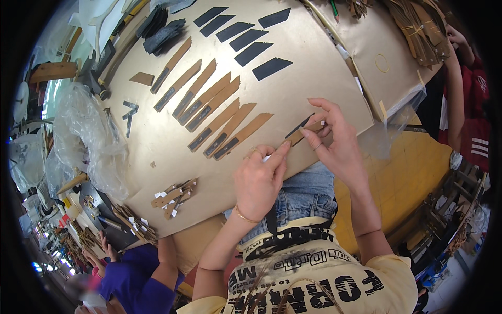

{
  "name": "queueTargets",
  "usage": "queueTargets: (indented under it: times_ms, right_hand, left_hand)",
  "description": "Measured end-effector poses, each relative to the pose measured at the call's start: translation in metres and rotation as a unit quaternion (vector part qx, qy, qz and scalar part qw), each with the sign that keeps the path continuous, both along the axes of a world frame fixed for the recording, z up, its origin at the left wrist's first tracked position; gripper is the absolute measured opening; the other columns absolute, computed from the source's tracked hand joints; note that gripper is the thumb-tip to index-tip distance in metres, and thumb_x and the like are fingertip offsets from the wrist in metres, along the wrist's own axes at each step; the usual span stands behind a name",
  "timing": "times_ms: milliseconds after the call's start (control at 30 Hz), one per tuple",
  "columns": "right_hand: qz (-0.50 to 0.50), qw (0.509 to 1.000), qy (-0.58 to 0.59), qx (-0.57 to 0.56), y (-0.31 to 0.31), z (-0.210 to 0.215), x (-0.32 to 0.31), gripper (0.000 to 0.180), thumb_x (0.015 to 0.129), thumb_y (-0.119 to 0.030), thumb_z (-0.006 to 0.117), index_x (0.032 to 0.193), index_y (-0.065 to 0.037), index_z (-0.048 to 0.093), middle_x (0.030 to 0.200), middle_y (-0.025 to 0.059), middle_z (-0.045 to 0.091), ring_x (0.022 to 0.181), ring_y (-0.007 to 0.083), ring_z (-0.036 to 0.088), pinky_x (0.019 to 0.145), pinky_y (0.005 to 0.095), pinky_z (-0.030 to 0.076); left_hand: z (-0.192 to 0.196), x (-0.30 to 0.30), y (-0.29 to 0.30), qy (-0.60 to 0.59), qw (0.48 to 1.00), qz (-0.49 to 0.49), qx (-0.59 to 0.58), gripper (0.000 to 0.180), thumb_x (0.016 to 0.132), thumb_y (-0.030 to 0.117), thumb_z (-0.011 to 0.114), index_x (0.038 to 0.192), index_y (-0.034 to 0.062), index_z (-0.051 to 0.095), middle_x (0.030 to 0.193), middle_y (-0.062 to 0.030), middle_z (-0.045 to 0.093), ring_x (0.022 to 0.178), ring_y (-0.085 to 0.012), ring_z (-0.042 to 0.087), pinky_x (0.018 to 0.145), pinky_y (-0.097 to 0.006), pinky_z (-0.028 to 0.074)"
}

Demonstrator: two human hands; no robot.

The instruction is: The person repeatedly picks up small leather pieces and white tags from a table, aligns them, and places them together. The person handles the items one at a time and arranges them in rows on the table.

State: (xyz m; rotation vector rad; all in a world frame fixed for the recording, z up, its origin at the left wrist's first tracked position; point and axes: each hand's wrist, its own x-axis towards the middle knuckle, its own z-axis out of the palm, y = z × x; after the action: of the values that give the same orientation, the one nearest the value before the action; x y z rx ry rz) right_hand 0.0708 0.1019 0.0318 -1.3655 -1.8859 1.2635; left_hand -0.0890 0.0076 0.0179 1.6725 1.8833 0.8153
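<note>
Near the table's front edge, both hands hold a narrow brown leather-like strip (296,137). My left hand (259,178) pinches its lower left end, with a bit of something white under the fingers. The thumb and fingers of my right hand (337,149) grip the upper right end, where a small white tag shows. A dark edge or thin black piece (298,126) runs along the strip's far side; whether it is attached I cannot tell. To the left of my hands lies a slanting row of several brown strips (256,127), each with a dark patch at its lower end.
Several black slanted pieces (251,53) lie farther back, beside a black stack (162,35). Small tagged brown pieces (175,196) sit at front left, near crumpled clear plastic (91,136). Brown bundles (418,31) lie far right. Other people work at both sides.
</note>
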Motion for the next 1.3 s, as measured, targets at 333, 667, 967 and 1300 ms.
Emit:
queueTargets:
  times_ms: [333,667,967,1300]
  right_hand:
    - [-0.018,0.999,0.0,0.032,0.003,0.002,0.004,0.049,0.083,-0.004,0.075,0.128,-0.007,0.058,0.091,0.0036,0.066,0.075,0.0134,0.06,0.069,0.028,0.049]
    - [0.005,0.987,-0.055,0.154,-0.001,0.0,0.006,0.045,0.081,-0.007,0.078,0.122,-0.006,0.06,0.087,0.0039,0.064,0.081,0.0159,0.058,0.076,0.0279,0.047]
    - [-0.05,0.993,-0.026,0.107,0.004,-0.02,0.006,0.05,0.082,-0.003,0.076,0.127,-0.004,0.054,0.084,0.0022,0.06,0.08,0.0135,0.053,0.077,0.0273,0.046]
    - [-0.047,0.991,-0.045,0.117,0.003,-0.018,0.004,0.051,0.082,-0.003,0.075,0.128,-0.003,0.052,0.084,0.0028,0.061,0.08,0.0142,0.053,0.077,0.0281,0.046]
  left_hand:
    - [0.004,0.013,-0.002,0.106,0.994,0.007,-0.007,0.03,0.083,0.006,0.071,0.111,0.0132,0.074,0.083,-0.0063,0.061,0.07,-0.0247,0.061,0.06,-0.037,0.05]
    - [0.003,0.014,-0.004,0.157,0.987,-0.017,-0.019,0.033,0.083,0.012,0.069,0.116,0.0146,0.07,0.093,-0.0036,0.063,0.082,-0.0219,0.065,0.061,-0.035,0.055]
    - [0.004,0.015,-0.002,0.132,0.991,-0.005,-0.002,0.032,0.081,0.007,0.072,0.113,0.0133,0.072,0.086,-0.0054,0.062,0.073,-0.0241,0.062,0.062,-0.036,0.051]
    - [0.006,0.014,-0.001,0.133,0.991,-0.004,-0.009,0.03,0.082,0.008,0.072,0.112,0.0136,0.073,0.085,-0.005,0.062,0.072,-0.0241,0.062,0.06,-0.036,0.051]
